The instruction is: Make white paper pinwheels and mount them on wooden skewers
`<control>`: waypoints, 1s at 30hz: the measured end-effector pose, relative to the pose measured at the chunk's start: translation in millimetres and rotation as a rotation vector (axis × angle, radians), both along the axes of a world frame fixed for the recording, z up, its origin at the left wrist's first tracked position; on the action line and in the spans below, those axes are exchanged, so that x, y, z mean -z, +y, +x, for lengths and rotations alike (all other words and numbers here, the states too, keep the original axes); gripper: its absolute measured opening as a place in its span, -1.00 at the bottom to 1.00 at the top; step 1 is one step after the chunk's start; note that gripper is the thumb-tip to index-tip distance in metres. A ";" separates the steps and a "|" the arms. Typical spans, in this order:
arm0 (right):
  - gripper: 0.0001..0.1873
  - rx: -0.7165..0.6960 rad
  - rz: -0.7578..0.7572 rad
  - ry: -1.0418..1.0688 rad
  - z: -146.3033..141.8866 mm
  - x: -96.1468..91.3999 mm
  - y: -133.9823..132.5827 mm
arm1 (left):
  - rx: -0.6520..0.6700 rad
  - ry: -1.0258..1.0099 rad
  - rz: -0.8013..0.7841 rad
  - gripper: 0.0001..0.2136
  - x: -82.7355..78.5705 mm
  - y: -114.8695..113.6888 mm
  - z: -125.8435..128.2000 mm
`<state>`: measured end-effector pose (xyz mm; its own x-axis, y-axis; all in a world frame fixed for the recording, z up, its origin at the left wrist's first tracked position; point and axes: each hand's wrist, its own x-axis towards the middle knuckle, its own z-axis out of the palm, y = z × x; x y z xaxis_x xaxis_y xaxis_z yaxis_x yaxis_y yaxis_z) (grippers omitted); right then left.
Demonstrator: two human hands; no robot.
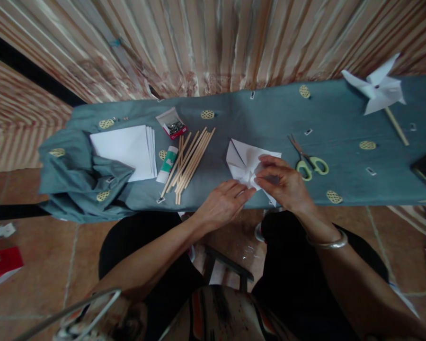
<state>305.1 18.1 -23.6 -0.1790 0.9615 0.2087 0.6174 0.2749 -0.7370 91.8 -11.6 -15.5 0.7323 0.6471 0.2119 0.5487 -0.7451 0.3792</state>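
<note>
A white paper square (pixel 242 160), partly folded toward its middle, lies on the blue-grey cloth of the board (pixel 270 118). My right hand (pixel 286 183) rests on the paper's near right part, fingers curled and pinching a folded corner at the centre. My left hand (pixel 223 203) comes in from the near edge, its fingertips pressing the same spot on the paper. A silver bangle sits on my right wrist.
Yellow-handled scissors (pixel 309 161) lie right of the paper. Wooden sticks (pixel 189 161), a glue stick (pixel 167 164), a small pack of pins (pixel 172 124) and a stack of white sheets (pixel 128 150) lie to the left. A finished paper pinwheel (pixel 378 90) lies far right.
</note>
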 end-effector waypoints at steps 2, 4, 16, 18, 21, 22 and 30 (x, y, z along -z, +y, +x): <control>-0.90 0.007 0.023 -0.023 -2.6 -1.3 0.1 | -0.005 0.011 -0.010 -0.70 0.4 0.3 0.0; -0.91 0.005 0.030 -0.056 -4.5 -2.7 0.3 | -0.009 0.014 -0.005 -0.71 0.6 0.4 0.1; -0.94 0.033 0.014 -0.146 -11.3 -6.9 -1.5 | -0.016 0.037 0.012 -0.73 -0.1 1.5 1.4; -0.94 0.040 0.010 -0.143 -11.6 -6.5 -2.0 | -0.011 0.040 0.003 -0.73 0.1 1.8 1.5; -0.95 0.049 0.010 -0.129 -11.7 -4.9 -2.9 | -0.008 0.030 -0.007 -0.72 0.4 2.4 1.7; -0.96 0.054 0.012 -0.125 -11.8 -4.3 -3.1 | -0.008 0.027 -0.007 -0.72 0.3 2.6 1.7; -0.99 0.028 0.012 -0.153 -10.6 -4.6 -4.3 | -0.013 0.030 -0.006 -0.72 -1.1 2.3 1.4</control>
<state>294.5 13.8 -18.9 -0.1824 0.9641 0.1928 0.7298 0.2642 -0.6306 93.1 -9.2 -14.4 0.7300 0.6578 0.1856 0.5695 -0.7356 0.3669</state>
